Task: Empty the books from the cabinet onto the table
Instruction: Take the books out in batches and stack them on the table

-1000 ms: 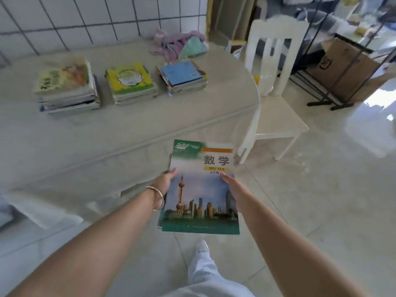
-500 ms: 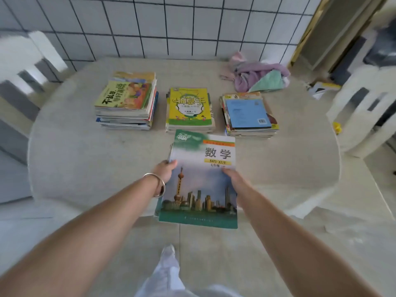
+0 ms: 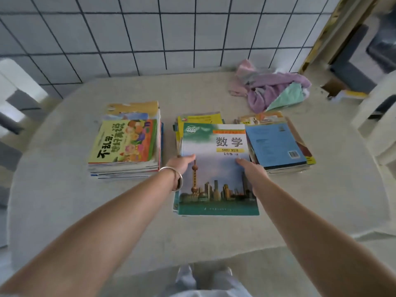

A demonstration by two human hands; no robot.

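Note:
I hold a small stack of books, topped by a maths textbook (image 3: 216,168) with a city skyline cover, over the table (image 3: 64,211). My left hand (image 3: 182,163) grips its left edge and wears a silver bangle. My right hand (image 3: 249,170) grips its right edge. The held stack covers most of the middle pile (image 3: 200,118), whose yellow top book shows behind it. A taller pile (image 3: 126,144) with a cartoon cover lies to the left. A pile topped by a blue book (image 3: 276,144) lies to the right.
A crumpled purple and mint cloth (image 3: 274,92) lies at the table's back right. A tiled wall (image 3: 150,35) runs behind the table. White chairs stand at the left (image 3: 12,86) and the right (image 3: 377,116). My feet (image 3: 203,275) show below the table's near edge.
I have turned to face the table and stepped up to it. The held books moved forward from over the floor to above the middle pile.

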